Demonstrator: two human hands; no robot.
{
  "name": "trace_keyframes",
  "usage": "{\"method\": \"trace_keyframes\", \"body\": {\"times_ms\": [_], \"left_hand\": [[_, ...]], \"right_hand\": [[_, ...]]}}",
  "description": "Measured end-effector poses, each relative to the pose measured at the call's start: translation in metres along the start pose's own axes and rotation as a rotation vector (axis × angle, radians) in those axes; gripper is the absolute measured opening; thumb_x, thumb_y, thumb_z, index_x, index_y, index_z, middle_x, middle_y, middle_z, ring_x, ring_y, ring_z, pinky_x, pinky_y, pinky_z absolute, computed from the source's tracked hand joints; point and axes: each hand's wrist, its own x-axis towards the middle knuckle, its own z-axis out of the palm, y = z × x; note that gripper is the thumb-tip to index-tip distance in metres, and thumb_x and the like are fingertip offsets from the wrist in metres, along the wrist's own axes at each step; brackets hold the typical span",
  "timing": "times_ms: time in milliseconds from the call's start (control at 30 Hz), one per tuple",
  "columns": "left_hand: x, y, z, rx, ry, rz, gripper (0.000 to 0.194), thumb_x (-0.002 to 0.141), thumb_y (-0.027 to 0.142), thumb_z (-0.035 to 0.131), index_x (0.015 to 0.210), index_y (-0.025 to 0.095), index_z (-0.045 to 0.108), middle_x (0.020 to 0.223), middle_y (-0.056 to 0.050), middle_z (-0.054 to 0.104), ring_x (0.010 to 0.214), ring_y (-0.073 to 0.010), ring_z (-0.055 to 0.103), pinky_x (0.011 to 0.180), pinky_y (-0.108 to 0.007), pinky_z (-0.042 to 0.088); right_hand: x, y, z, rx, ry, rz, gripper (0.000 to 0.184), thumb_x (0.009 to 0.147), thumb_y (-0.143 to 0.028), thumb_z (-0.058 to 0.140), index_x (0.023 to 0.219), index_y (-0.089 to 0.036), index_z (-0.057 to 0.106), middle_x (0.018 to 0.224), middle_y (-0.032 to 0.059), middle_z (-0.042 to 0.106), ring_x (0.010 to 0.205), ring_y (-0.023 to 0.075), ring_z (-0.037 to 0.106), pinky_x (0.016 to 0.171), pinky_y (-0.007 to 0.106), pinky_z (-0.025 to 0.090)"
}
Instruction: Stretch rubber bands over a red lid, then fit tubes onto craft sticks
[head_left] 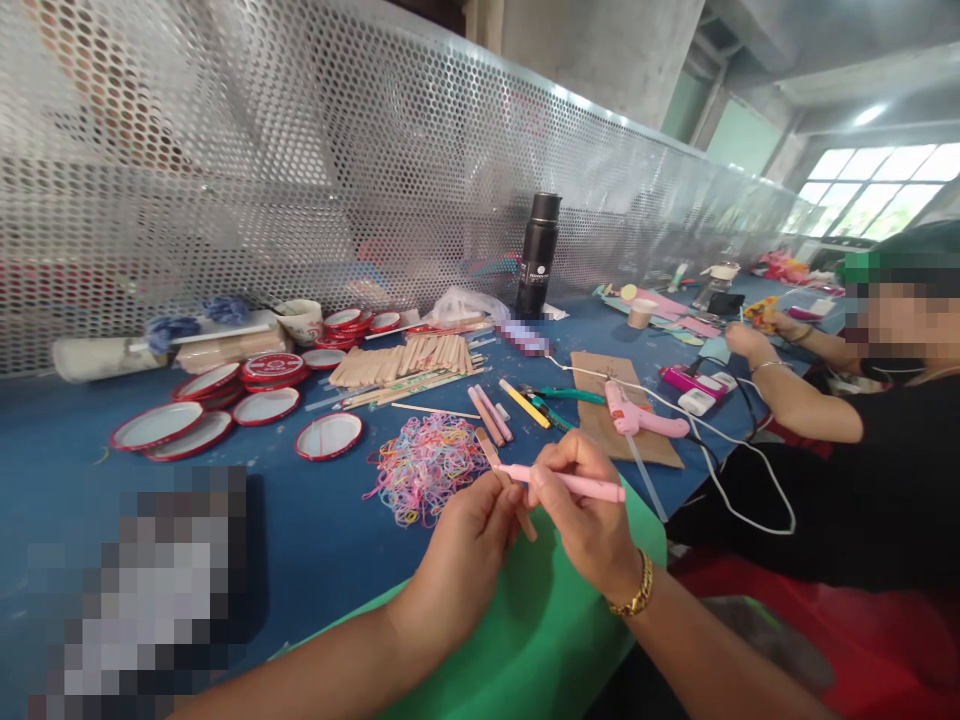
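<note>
My left hand pinches a flat wooden craft stick, which slants up and to the left between thumb and fingers. In my right hand is a pink marker pen, gripped like a pencil. Its tip meets the upper part of the stick, and that end looks tinted. Just behind my left hand lies a heap of coloured rubber bands. Beyond it rest two capped pink and mauve markers and a yellow marker. Green sheet material spreads under both hands.
Red-rimmed lids and a pile of wooden sticks lie behind on the blue table. A pink glue gun sits on cardboard, right. A black bottle stands at the back. A co-worker sits right.
</note>
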Motion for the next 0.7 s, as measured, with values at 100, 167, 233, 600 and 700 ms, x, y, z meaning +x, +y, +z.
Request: {"method": "trace_keyframes", "body": {"times_ms": [100, 167, 233, 600, 700], "left_hand": [[0.0007, 0.0005, 0.0004, -0.015, 0.010, -0.001, 0.045, 0.092, 0.062, 0.053, 0.073, 0.021, 0.055, 0.059, 0.006, 0.041, 0.052, -0.0121, 0.032, 0.050, -0.025, 0.025], [0.0010, 0.0008, 0.0003, -0.030, 0.011, -0.007, 0.045, 0.091, 0.062, 0.053, 0.075, 0.021, 0.054, 0.059, 0.006, 0.042, 0.052, -0.0119, 0.032, 0.050, -0.025, 0.025], [0.0010, 0.0006, -0.0001, -0.034, 0.004, -0.014, 0.044, 0.091, 0.062, 0.053, 0.075, 0.021, 0.054, 0.059, 0.006, 0.041, 0.052, -0.0118, 0.031, 0.049, -0.025, 0.025], [0.0006, 0.0016, 0.0004, -0.021, 0.031, -0.025, 0.046, 0.088, 0.065, 0.055, 0.074, 0.021, 0.056, 0.058, 0.006, 0.043, 0.052, -0.0124, 0.033, 0.049, -0.025, 0.026], [0.0003, 0.0023, -0.0001, 0.000, 0.018, -0.011, 0.046, 0.090, 0.064, 0.053, 0.073, 0.021, 0.056, 0.059, 0.005, 0.043, 0.052, -0.0126, 0.034, 0.049, -0.026, 0.026]], "right_hand": [[0.0001, 0.0003, 0.0001, -0.012, 0.026, 0.020, 0.024, 0.096, -0.032, 0.060, 0.075, -0.023, 0.052, 0.068, -0.0011, 0.057, 0.063, 0.0163, 0.057, 0.061, 0.030, 0.046], [0.0002, 0.0004, -0.0002, 0.009, 0.049, 0.036, 0.024, 0.096, -0.032, 0.060, 0.076, -0.023, 0.050, 0.066, -0.0022, 0.056, 0.060, 0.0157, 0.056, 0.060, 0.030, 0.045], [0.0000, 0.0001, -0.0005, 0.022, 0.043, 0.034, 0.024, 0.097, -0.031, 0.059, 0.076, -0.023, 0.049, 0.065, -0.0022, 0.056, 0.060, 0.0156, 0.056, 0.060, 0.030, 0.045], [-0.0004, -0.0010, 0.0004, 0.003, 0.055, 0.029, 0.026, 0.097, -0.033, 0.059, 0.075, -0.024, 0.049, 0.063, -0.0026, 0.056, 0.060, 0.0156, 0.056, 0.061, 0.030, 0.046], [-0.0004, -0.0005, 0.0005, 0.017, 0.022, 0.022, 0.025, 0.097, -0.032, 0.058, 0.075, -0.024, 0.050, 0.064, -0.0023, 0.057, 0.060, 0.0156, 0.056, 0.060, 0.030, 0.045]]}}
